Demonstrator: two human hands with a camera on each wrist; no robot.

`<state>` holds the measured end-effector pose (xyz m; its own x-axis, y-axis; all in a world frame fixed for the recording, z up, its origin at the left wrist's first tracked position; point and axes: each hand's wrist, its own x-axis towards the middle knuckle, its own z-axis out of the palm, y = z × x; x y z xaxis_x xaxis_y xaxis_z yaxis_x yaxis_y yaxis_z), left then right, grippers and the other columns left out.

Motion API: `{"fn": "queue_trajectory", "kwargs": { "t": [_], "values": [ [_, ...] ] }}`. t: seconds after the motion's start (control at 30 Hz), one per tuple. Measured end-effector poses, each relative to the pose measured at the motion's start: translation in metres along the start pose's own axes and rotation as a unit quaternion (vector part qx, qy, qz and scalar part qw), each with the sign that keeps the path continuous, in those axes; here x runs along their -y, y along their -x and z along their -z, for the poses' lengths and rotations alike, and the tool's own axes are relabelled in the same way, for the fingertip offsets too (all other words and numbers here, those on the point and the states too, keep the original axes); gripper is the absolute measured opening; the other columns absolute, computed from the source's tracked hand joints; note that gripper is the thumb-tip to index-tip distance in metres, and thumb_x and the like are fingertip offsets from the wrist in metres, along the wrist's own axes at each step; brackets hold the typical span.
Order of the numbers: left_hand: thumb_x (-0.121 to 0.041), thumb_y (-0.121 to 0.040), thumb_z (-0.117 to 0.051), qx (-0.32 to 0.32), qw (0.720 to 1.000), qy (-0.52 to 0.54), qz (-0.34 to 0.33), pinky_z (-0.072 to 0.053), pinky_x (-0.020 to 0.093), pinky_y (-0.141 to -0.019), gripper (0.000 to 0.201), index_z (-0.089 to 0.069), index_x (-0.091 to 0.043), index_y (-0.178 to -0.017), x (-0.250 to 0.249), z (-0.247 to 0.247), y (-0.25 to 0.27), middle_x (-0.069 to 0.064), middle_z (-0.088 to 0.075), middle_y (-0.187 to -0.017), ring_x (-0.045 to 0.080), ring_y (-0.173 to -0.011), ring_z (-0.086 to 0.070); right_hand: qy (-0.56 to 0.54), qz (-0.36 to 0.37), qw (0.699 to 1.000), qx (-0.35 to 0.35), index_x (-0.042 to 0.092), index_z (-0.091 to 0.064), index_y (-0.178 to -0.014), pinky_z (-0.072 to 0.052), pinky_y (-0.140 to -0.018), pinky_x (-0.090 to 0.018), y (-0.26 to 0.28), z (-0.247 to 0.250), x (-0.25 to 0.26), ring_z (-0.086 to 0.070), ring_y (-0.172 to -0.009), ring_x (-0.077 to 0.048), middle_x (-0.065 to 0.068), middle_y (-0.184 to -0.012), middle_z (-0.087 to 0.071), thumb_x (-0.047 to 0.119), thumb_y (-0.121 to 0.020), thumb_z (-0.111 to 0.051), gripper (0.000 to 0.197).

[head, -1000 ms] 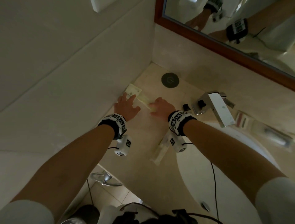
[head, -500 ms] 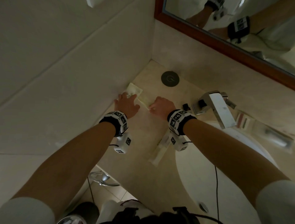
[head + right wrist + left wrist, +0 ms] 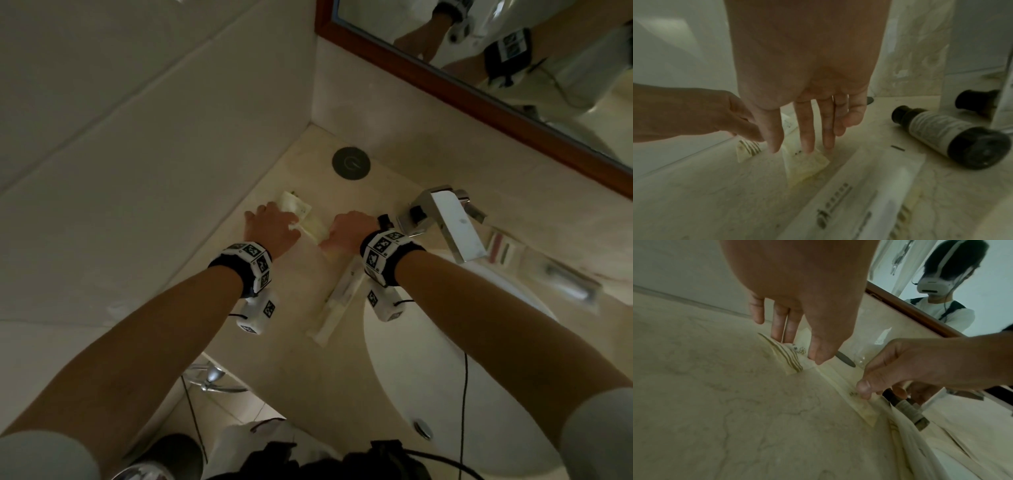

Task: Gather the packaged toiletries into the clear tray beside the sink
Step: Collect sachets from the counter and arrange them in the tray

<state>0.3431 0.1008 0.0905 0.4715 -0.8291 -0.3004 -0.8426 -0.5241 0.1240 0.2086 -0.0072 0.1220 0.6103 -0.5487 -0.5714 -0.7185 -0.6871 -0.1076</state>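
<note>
Two flat packets lie on the marble counter by the left wall. My left hand pinches the striped packet between thumb and fingers, one end raised off the counter. My right hand pinches the pale sachet beside it, thumb on top. A long white toothbrush packet lies under my right wrist. A small dark bottle lies on its side near the tap. The clear tray, holding some items, sits right of the tap.
The chrome tap stands between my hands and the tray. The white basin curves along the right. A dark round disc sits in the counter's back corner. The wood-framed mirror hangs above.
My left hand lay spread flat over the striped packet; its fingers have drawn together round it. The right hand has edged onto the pale sachet.
</note>
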Motion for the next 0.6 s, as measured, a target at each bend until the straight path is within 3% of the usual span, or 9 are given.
{"fn": "queue_trajectory", "kwargs": {
  "t": [0.07, 0.13, 0.33, 0.5, 0.6],
  "values": [
    [-0.037, -0.092, -0.043, -0.011, 1.000, 0.015, 0.011, -0.035, 0.041, -0.094, 0.031, -0.062, -0.028, -0.115, 0.001, 0.003, -0.003, 0.010, -0.051, -0.118, 0.029, -0.110, -0.049, -0.010, -0.004, 1.000, -0.014, 0.017, -0.063, -0.103, -0.052, -0.078, -0.033, 0.001, 0.000, -0.001, -0.062, -0.090, -0.024, -0.004, -0.103, -0.066, 0.057, -0.076, -0.062, 0.048],
    [-0.033, -0.091, -0.045, -0.031, 0.998, 0.043, 0.028, -0.036, 0.041, -0.093, 0.027, -0.061, -0.023, -0.111, 0.002, 0.004, -0.004, 0.011, -0.051, -0.116, 0.030, -0.108, -0.049, -0.019, -0.010, 0.999, -0.033, 0.016, -0.059, -0.104, -0.052, -0.079, -0.035, 0.001, 0.000, 0.000, -0.061, -0.091, -0.026, -0.006, -0.103, -0.065, 0.055, -0.076, -0.061, 0.048],
    [-0.037, -0.089, -0.057, -0.035, 0.996, 0.052, 0.058, -0.035, 0.045, -0.098, 0.052, -0.040, -0.013, -0.132, 0.005, -0.003, -0.004, 0.014, -0.049, -0.129, 0.033, -0.119, -0.046, -0.026, -0.022, 0.997, -0.067, 0.011, -0.051, -0.118, -0.045, -0.081, -0.036, -0.003, -0.012, 0.005, -0.056, -0.105, -0.029, -0.010, -0.114, -0.060, 0.046, -0.085, -0.057, 0.049],
    [-0.036, -0.087, -0.060, -0.038, 0.995, 0.050, 0.072, -0.037, 0.043, -0.097, 0.051, -0.044, -0.007, -0.126, 0.002, -0.003, -0.008, 0.016, -0.054, -0.125, 0.034, -0.116, -0.048, -0.034, -0.040, 0.997, -0.065, 0.009, -0.050, -0.120, -0.047, -0.084, -0.037, -0.008, -0.018, 0.014, -0.058, -0.107, -0.030, -0.011, -0.116, -0.061, 0.039, -0.089, -0.055, 0.043],
    [-0.038, -0.087, -0.058, -0.034, 0.995, 0.056, 0.074, -0.037, 0.042, -0.097, 0.049, -0.046, -0.007, -0.123, 0.003, -0.001, -0.009, 0.014, -0.056, -0.123, 0.032, -0.115, -0.050, -0.045, -0.055, 0.996, -0.057, 0.010, -0.051, -0.118, -0.047, -0.080, -0.036, -0.007, -0.015, 0.016, -0.060, -0.104, -0.029, -0.010, -0.113, -0.061, 0.035, -0.086, -0.061, 0.042]
  ]
}}
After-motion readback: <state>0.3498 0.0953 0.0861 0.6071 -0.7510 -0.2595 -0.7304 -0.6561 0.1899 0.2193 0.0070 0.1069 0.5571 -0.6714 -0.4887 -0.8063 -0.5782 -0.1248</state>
